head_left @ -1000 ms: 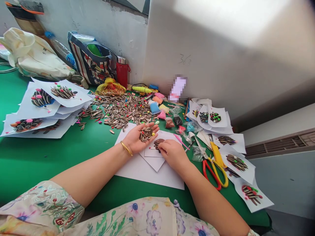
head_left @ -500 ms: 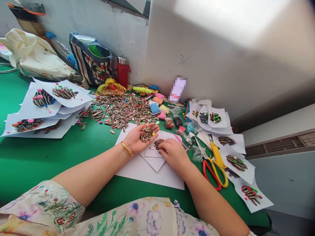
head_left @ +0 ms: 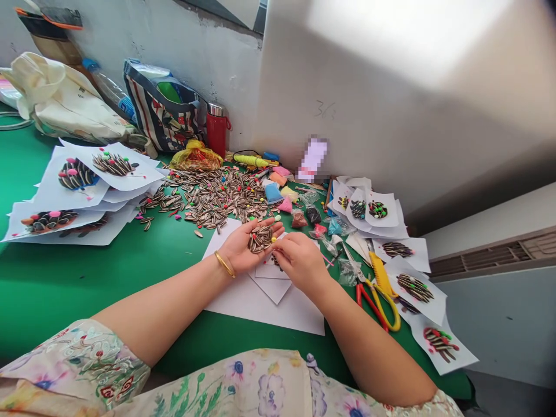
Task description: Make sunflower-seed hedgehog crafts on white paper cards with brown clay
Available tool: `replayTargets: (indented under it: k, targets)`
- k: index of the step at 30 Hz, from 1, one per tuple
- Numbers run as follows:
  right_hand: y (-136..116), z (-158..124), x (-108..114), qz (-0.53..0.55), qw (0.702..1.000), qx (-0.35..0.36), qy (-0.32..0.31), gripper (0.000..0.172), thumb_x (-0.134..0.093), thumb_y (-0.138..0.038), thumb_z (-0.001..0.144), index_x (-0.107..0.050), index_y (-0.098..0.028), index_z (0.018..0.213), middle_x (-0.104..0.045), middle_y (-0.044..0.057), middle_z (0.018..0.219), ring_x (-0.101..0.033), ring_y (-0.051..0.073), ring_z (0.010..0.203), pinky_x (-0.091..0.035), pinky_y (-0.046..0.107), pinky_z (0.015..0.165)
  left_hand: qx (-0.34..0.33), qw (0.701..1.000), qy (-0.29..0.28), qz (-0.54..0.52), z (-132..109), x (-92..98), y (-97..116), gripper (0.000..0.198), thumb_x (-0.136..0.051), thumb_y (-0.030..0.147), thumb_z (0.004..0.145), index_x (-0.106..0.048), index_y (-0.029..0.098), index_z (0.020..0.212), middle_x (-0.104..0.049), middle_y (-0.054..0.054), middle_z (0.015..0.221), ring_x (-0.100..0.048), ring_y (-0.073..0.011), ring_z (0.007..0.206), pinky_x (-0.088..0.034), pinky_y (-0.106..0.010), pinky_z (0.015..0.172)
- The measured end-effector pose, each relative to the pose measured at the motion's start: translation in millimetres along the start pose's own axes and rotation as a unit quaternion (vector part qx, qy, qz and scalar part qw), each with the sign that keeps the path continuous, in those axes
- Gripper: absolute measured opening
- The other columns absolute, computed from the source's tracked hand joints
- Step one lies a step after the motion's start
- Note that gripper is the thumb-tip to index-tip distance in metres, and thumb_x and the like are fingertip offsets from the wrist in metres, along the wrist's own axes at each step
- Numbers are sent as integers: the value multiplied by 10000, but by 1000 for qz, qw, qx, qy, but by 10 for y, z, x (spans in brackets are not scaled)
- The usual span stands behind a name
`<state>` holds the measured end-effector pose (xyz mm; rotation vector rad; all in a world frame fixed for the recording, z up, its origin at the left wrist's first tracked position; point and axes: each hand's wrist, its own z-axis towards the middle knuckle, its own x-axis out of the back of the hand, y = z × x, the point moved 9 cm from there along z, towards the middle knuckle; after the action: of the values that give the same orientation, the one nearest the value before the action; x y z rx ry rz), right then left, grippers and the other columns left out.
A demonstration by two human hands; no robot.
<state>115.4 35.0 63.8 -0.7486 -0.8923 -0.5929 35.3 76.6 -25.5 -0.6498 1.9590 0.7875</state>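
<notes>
My left hand (head_left: 245, 246) lies palm up over white paper sheets (head_left: 264, 298) on the green table, cupping a small heap of striped sunflower seeds (head_left: 259, 238). A gold bangle sits on that wrist. My right hand (head_left: 299, 260) has its fingers curled, and the fingertips pinch at the seeds in the left palm. What it pinches is too small to make out. The small paper with the dark clay shape is mostly hidden under my right hand.
A big pile of sunflower seeds (head_left: 208, 197) lies behind my hands. Finished seed pictures are stacked at the left (head_left: 73, 185) and right (head_left: 417, 286). Red and yellow scissors (head_left: 377, 295), clay bags (head_left: 299, 217), a red flask (head_left: 216, 128) and bags stand about.
My right hand has lifted off the dark clay shape on the small paper and moved left to the seeds in my left palm. The left hand has barely moved.
</notes>
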Motion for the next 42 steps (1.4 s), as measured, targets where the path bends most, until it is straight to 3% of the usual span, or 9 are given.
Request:
replayTargets:
  k: [4, 8, 15, 27, 36, 40, 42]
  targets:
    - [-74, 100, -69, -25, 999, 9, -24, 102, -611, -171, 881, -696, -213, 919, -672, 66, 916, -579, 229, 886, -450, 349, 779, -4, 1000, -7, 2, 12, -4, 9, 380, -365, 298, 1008, -619, 97, 1208, -712, -180, 1119, -702, -268, 1006, -582, -371, 781]
    - [-66, 147, -165, -38, 998, 7, -40, 97, -608, -166, 884, -696, -204, 896, -668, 72, 912, -574, 229, 881, -449, 350, 772, 7, 1000, -21, 19, 10, -21, -5, 369, -372, 289, 1003, -617, 116, 1219, -730, -158, 1079, -721, -238, 829, -564, -336, 653]
    - [-14, 133, -181, 2, 1000, -9, -5, 132, -577, -159, 904, -684, -190, 974, -689, 77, 928, -590, 228, 882, -461, 351, 785, 11, 1000, -17, 10, -7, -36, -21, 370, -358, 282, 1013, -601, 114, 1236, -742, -144, 1026, -706, -192, 704, -539, -288, 580]
    - [74, 67, -168, 35, 999, -42, -1, 160, -610, -143, 852, -644, -207, 994, -681, 60, 919, -596, 234, 898, -467, 370, 830, 2, 1000, -7, -7, -31, -46, -4, 363, -368, 271, 1006, -610, 108, 1222, -735, -163, 1058, -722, -232, 900, -573, -327, 726]
    - [48, 74, -152, 48, 998, -31, 4, 88, -602, -170, 882, -673, -216, 906, -675, 65, 941, -587, 229, 921, -467, 365, 819, 11, 999, -27, 18, -2, -28, -30, 331, -388, 298, 1007, -637, 127, 1143, -739, -139, 1037, -724, -213, 760, -576, -318, 622]
    - [121, 79, -95, 132, 988, -67, 37, 102, -548, -213, 914, -647, -216, 889, -658, 62, 924, -589, 216, 933, -476, 365, 850, 19, 999, -30, 15, 10, 0, -42, 344, -389, 296, 1008, -610, 135, 1216, -733, -144, 1051, -724, -208, 758, -584, -304, 589]
    - [253, 61, -84, 238, 961, -126, 60, 108, -522, -267, 927, -608, -218, 885, -656, 52, 947, -606, 198, 916, -499, 356, 844, 24, 999, -33, 13, 16, 21, -41, 336, -403, 297, 1005, -602, 153, 1235, -729, -136, 1064, -728, -217, 802, -609, -338, 650]
